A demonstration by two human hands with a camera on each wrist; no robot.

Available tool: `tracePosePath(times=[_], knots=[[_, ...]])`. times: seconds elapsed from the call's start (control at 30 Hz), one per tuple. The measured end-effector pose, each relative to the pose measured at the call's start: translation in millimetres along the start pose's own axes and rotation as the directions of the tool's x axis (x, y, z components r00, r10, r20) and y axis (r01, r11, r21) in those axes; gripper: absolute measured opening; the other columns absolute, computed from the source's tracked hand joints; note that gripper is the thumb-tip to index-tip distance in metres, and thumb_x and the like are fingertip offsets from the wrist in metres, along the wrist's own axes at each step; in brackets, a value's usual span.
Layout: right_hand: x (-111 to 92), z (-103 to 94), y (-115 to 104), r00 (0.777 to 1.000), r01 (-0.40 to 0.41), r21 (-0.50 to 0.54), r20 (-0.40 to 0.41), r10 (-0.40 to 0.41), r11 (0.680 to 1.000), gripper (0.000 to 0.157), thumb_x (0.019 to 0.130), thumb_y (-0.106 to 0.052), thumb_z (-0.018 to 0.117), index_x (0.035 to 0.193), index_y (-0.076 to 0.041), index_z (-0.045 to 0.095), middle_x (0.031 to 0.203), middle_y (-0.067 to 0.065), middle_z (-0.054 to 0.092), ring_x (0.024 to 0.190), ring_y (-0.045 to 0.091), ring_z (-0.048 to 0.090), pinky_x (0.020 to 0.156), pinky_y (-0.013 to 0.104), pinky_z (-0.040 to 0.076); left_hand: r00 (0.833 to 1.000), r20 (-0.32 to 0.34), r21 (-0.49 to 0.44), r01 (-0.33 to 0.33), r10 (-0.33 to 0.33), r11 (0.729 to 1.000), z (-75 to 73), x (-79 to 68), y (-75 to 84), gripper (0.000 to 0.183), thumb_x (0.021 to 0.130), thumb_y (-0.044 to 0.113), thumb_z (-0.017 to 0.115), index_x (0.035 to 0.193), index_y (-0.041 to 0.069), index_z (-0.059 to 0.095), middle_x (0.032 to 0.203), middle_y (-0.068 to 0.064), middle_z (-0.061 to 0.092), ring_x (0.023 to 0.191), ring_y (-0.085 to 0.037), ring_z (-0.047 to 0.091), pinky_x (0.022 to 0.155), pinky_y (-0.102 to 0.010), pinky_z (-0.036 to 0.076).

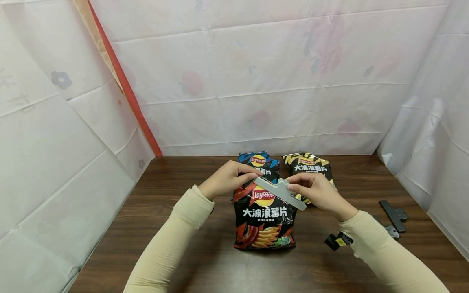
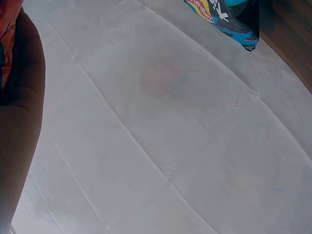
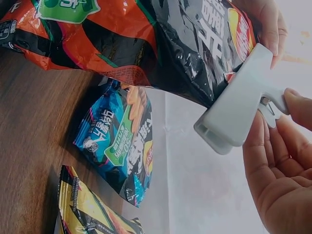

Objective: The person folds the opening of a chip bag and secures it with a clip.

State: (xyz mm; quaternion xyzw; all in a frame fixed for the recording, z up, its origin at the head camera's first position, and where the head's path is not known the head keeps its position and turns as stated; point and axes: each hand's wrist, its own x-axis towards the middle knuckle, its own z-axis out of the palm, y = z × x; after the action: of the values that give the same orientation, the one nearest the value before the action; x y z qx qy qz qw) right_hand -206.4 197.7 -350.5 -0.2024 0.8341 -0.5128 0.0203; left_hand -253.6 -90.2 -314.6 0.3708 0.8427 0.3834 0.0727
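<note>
A black and red potato chip bag [image 1: 265,232] stands upright at the middle, its printed front facing me. My left hand [image 1: 231,179] pinches its folded top at the left corner; in the right wrist view those fingers [image 3: 271,29] show behind the bag top. A pale grey bag clip [image 1: 280,192] lies across the top edge, slanting down to the right. My right hand [image 1: 318,190] squeezes the clip's handles between thumb and fingers, and the bag's top edge sits between the clip's jaws in the right wrist view.
Behind stand a blue chip bag [image 1: 272,166], partly hidden, and a yellow and black chip bag [image 1: 311,162]. On the right of the wooden table [image 1: 154,203] lie a dark bag clip [image 1: 393,215] and another clip [image 1: 392,232], partly behind the right sleeve. White sheets [image 1: 256,81] enclose the table.
</note>
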Motion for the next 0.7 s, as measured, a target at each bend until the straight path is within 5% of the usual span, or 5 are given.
tracePosePath(times=[0.23, 0.7], knots=[[0.1, 0.3, 0.9, 1.000, -0.018, 0.006, 0.008, 0.017, 1.000, 0.026, 0.096, -0.022, 0.065, 0.114, -0.005, 0.071, 0.101, 0.015, 0.072, 0.081, 0.028, 0.070, 0.066, 0.031, 0.056, 1.000, -0.001, 0.002, -0.005, 0.005, 1.000, -0.4, -0.1, 1.4, 0.026, 0.101, 0.021, 0.055, 0.121, 0.015, 0.072, 0.053, 0.002, 0.053, 0.039, -0.010, 0.036, 0.045, -0.024, 0.037], [-2.4, 0.2, -1.2, 0.997, -0.082, 0.070, 0.006, 0.082, 0.994, 0.032, 0.094, -0.028, 0.068, 0.116, -0.006, 0.069, 0.103, 0.015, 0.072, 0.083, 0.014, 0.069, 0.070, 0.031, 0.055, 0.999, -0.035, 0.013, 0.008, -0.007, 1.000, 2.3, 1.0, -0.2, 0.022, 0.100, 0.024, 0.058, 0.115, 0.019, 0.073, 0.064, 0.003, 0.062, 0.039, -0.011, 0.036, 0.046, -0.025, 0.039]])
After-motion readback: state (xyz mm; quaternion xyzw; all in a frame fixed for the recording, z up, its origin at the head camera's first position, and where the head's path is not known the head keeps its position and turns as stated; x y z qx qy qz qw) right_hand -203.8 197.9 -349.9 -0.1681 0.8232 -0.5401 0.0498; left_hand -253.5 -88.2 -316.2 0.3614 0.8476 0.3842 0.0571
